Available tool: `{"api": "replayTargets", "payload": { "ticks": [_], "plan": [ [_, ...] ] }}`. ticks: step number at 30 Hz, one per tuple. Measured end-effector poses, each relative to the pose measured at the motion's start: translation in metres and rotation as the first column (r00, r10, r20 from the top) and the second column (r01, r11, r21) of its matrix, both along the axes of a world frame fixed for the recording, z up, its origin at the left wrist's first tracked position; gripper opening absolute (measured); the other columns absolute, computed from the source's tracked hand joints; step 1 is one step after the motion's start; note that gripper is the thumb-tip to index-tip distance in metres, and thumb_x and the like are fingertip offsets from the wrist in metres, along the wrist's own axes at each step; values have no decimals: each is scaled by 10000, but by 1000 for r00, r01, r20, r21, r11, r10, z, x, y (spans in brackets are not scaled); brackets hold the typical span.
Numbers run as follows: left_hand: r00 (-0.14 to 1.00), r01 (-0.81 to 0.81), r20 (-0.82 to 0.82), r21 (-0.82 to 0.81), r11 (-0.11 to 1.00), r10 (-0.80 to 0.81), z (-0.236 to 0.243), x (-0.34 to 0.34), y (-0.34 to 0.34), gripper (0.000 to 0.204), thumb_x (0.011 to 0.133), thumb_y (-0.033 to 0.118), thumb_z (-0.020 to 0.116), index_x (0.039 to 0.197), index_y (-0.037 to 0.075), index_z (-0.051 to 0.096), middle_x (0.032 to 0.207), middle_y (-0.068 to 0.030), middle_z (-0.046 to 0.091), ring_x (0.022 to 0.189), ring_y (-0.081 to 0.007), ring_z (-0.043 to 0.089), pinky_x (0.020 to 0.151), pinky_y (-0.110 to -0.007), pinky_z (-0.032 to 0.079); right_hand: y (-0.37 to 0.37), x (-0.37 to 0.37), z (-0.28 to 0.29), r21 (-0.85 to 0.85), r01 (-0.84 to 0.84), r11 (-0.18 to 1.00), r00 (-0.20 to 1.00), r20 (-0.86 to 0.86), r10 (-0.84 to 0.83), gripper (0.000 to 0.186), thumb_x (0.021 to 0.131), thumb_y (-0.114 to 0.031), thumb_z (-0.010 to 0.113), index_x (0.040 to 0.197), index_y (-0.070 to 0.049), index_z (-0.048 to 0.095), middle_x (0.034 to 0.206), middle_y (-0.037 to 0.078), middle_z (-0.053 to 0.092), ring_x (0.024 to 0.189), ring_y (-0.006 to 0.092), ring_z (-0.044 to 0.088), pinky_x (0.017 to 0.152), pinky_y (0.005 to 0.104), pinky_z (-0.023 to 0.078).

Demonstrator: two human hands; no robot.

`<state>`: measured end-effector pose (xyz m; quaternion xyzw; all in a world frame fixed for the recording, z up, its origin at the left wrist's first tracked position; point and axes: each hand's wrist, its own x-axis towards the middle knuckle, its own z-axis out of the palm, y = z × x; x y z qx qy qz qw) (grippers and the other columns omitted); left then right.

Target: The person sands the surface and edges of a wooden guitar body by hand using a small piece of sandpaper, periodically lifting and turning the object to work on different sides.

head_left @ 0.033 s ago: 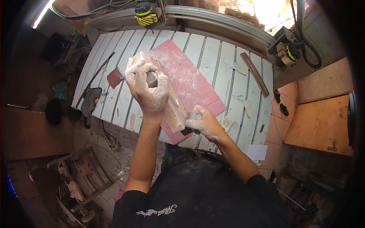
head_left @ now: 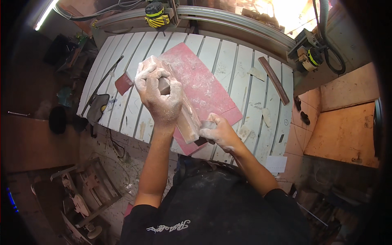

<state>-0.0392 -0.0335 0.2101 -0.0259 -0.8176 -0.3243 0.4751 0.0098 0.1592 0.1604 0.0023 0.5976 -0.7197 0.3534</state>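
Dusty wooden bar [head_left: 188,127], apparently mid-work — how much remains, unclear.
Left hand [head_left: 161,94] grips its 11-o'clock end; right hand [head_left: 219,133] pinches a grey pad [head_left: 207,124] at 5 o'clock.

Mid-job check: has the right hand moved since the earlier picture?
No, not visibly: the right hand sits at the same spot against the white slatted table, with no shift either way.
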Motion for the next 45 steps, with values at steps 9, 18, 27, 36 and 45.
{"api": "replayTargets", "payload": {
  "ticks": [9, 18, 27, 36, 45],
  "plan": [
    [999, 22, -23, 9, 1000, -22, 0, 1, -2, 183, 734, 12, 638, 917, 22, 626, 1151, -149, 517, 1200, -373, 525, 1038, -503, 420, -8, -5, -19, -41, 41, 998, 998, -41, -42, 246, 820, -67, 743, 855, -74, 500, 738, -11, 557, 660, 74, 542, 538, 248, 431],
    [1000, 7, 2, 13, 1000, -7, -2, 5, 1, 183, 769, -20, 599, 946, 24, 609, 1135, -152, 534, 1238, -383, 521, 1139, -551, 360, -21, -20, -33, -169, 99, 981, 982, -145, -124, 269, 816, -38, 753, 809, -71, 487, 741, 16, 601, 657, 83, 570, 563, 264, 469],
    [1000, -4, -10, -2, 1000, 4, -3, 5, 0, 181, 727, -16, 628, 904, 19, 623, 1149, -156, 534, 1215, -408, 527, 1032, -516, 425, -28, -23, -29, -132, 85, 988, 986, -129, -102, 290, 803, -14, 733, 768, -109, 461, 690, -23, 524, 609, 67, 510, 549, 246, 432],
    [1000, 0, -25, -3, 1000, 0, -2, 2, 4, 167, 729, -14, 626, 892, 23, 619, 1135, -146, 516, 1172, -370, 543, 1029, -488, 425, -13, -14, -22, -50, 65, 997, 983, -168, -72, 244, 794, -64, 748, 796, -96, 506, 791, -4, 588, 735, 65, 553, 618, 249, 468],
    [999, -37, 40, 11, 999, 37, 1, -1, 11, 195, 726, 11, 632, 921, 25, 633, 1152, -159, 518, 1186, -381, 532, 1028, -501, 421, -13, -13, -26, -104, 132, 986, 977, -157, -148, 323, 828, -23, 750, 791, -111, 441, 673, -25, 519, 578, 55, 492, 486, 237, 399]
  ]
}}
